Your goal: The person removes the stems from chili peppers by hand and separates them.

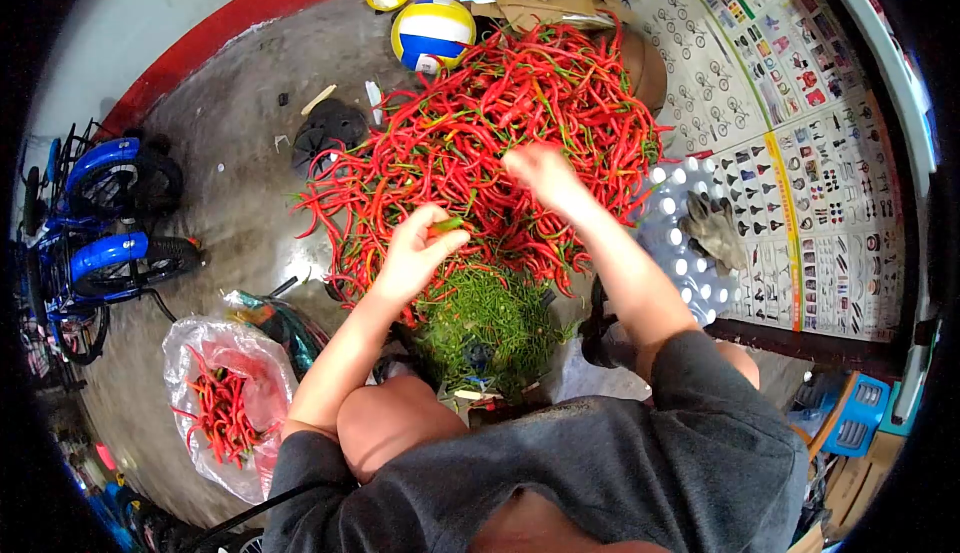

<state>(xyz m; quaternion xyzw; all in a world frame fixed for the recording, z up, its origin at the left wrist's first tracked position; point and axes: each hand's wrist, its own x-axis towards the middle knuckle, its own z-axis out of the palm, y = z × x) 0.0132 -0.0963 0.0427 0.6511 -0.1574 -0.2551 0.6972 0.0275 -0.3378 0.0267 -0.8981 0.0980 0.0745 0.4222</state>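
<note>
A large heap of red chili peppers (510,83), many with green stems, spreads in front of me. My left hand (422,253) is closed at the near left edge of this heap. Between its thumb and fingers is a chili pepper (450,224), its green end showing. Over the middle of the heap, my right hand (545,175) is blurred, so its fingers and anything in them cannot be made out. Below both hands lies a pile of green chili stems (482,328), close to my knees.
A clear plastic bag (185,353) at the left holds red chilies. Capped plastic bottles (665,238) with gloves (712,231) on top stand right of the heap. A volleyball (433,33) lies behind it. Small blue bicycles (105,253) line the left side.
</note>
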